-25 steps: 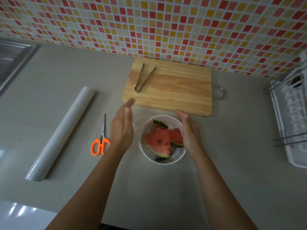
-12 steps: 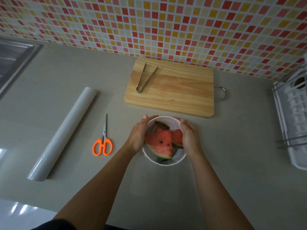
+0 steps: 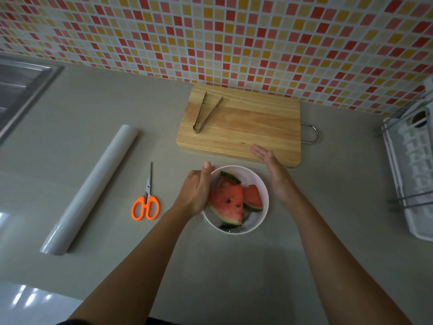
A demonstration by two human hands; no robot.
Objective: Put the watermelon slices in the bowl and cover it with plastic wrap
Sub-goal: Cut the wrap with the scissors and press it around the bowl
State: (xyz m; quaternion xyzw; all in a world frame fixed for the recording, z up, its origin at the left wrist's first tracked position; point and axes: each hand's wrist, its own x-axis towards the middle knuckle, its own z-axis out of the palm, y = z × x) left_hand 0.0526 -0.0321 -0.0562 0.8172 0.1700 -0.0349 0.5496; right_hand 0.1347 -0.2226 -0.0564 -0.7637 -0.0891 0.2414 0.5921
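A grey counter (image 3: 234,266) is running beneath a wall (image 3: 234,38) of red, orange and yellow mosaic tiles, with the edge of a steel sink (image 3: 21,85) showing at the far left. Near the middle, a white bowl (image 3: 255,177) is sitting on the counter just in front of a wooden cutting board (image 3: 253,127). The watermelon slices (image 3: 227,200) are lying inside the bowl, red flesh up and green rinds toward the rim. Whether film is lying over the bowl cannot be told from this view.

The left hand (image 3: 195,191) is cupping the bowl's left side, its thumb (image 3: 207,166) lying along the rim and its fingers curving down round the wall, their tips hidden. The right hand (image 3: 277,179) is hovering flat and relaxed to the right of the bowl, apart from it and holding nothing, its straight fingers reaching over the near edge of the board.

Metal tongs (image 3: 206,113) are lying on the left part of the board, tips pointing toward the wall. The roll of plastic wrap (image 3: 93,186) is lying at a slant well to the left of the bowl, and orange-handled scissors (image 3: 146,200) are resting between the roll and the left hand. A white dish rack (image 3: 412,174) is standing at the right edge
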